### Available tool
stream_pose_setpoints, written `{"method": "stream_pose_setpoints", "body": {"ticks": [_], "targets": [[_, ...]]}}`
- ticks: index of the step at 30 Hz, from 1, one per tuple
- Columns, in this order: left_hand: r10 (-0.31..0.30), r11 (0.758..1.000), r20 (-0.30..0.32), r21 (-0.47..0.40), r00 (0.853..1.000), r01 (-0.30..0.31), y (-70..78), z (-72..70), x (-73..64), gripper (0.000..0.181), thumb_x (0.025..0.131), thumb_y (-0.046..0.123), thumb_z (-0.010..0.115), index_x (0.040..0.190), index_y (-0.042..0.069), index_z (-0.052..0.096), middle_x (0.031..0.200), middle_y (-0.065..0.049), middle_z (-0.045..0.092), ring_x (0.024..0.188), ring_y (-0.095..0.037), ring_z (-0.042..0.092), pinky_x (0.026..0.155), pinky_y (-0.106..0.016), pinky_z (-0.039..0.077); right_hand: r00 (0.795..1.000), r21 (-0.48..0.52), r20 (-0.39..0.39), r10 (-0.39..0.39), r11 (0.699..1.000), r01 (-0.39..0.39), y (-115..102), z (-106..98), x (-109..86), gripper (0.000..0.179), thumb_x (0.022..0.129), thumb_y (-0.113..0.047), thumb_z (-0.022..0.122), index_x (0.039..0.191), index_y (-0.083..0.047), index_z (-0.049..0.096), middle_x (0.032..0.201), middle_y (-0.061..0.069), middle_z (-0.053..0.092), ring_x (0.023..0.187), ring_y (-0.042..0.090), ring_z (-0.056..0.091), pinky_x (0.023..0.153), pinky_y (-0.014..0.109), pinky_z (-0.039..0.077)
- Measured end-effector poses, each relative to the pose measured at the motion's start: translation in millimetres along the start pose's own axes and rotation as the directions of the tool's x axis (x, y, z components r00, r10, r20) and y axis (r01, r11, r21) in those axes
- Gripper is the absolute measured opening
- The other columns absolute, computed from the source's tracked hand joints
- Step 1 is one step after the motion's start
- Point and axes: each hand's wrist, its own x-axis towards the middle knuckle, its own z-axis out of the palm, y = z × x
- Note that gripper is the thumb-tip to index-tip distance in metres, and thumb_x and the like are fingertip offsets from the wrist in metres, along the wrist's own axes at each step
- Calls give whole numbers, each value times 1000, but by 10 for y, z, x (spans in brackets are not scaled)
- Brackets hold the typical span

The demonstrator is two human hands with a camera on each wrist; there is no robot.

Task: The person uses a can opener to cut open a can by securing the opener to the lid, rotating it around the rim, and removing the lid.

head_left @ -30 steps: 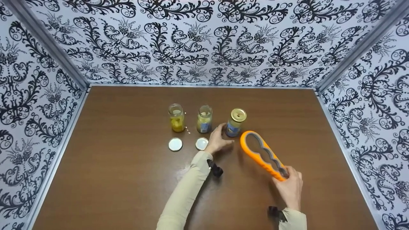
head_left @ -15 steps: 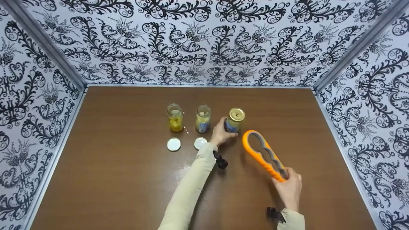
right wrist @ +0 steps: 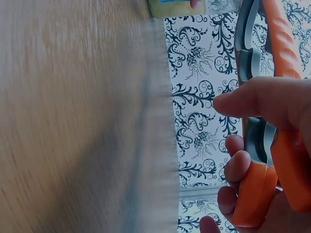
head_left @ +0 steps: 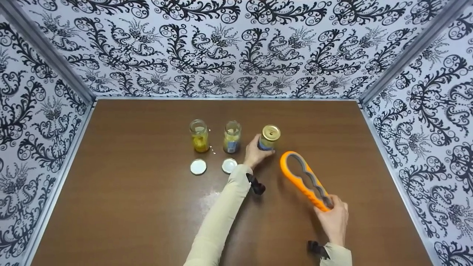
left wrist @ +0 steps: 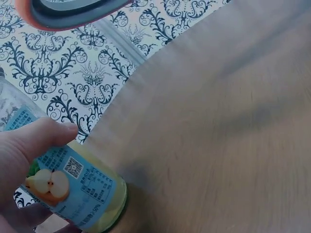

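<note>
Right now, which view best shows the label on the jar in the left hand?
The left wrist view: the label shows large, fruit picture included, though the left hand covers part. The head view has a small blue patch; the right wrist view, only a sliver.

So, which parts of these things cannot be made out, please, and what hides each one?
Lidded jar, left wrist view: its top is cut off by the left edge.
Its label, head view: partly covered by the left grip.
Orange opener, left wrist view: mostly cut off by the top edge.
White specks, head view: too small to identify.
</note>
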Motion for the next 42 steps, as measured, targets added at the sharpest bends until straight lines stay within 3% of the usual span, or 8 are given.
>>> {"method": "stream_pose_setpoints", "body": {"ticks": [18,25,31,42], "targets": [[-10,999,121,-35,993,15,-2,-205,-104,53,68,4,85,115,6,59,105,-9,66,99,-25,59,89,-35,46,999,27,5,33,999,-33,-25,23,24,37,64,4,78,97,7,62,85,21,62,86,37,48,70,46,35],[-5,1000,138,2,990,5,-21,-329,-157,54,67,8,86,114,6,61,104,-8,66,98,-25,60,88,-36,47,999,33,-12,38,999,-37,-66,19,33,37,65,3,77,99,7,62,86,24,60,85,37,48,70,47,36],[-2,999,171,-32,985,8,-18,-491,-249,58,66,7,87,118,5,61,105,-8,67,99,-24,61,90,-35,46,1000,52,-25,12,999,-11,-116,41,72,39,65,5,78,100,8,61,87,24,59,87,37,48,72,47,36],[102,994,259,3,960,-106,-15,-730,-412,56,65,9,87,114,5,62,104,-7,68,98,-23,62,87,-33,47,998,90,-28,-53,994,55,-268,100,160,38,66,3,79,99,5,61,90,20,57,93,36,47,73,47,36]]}}
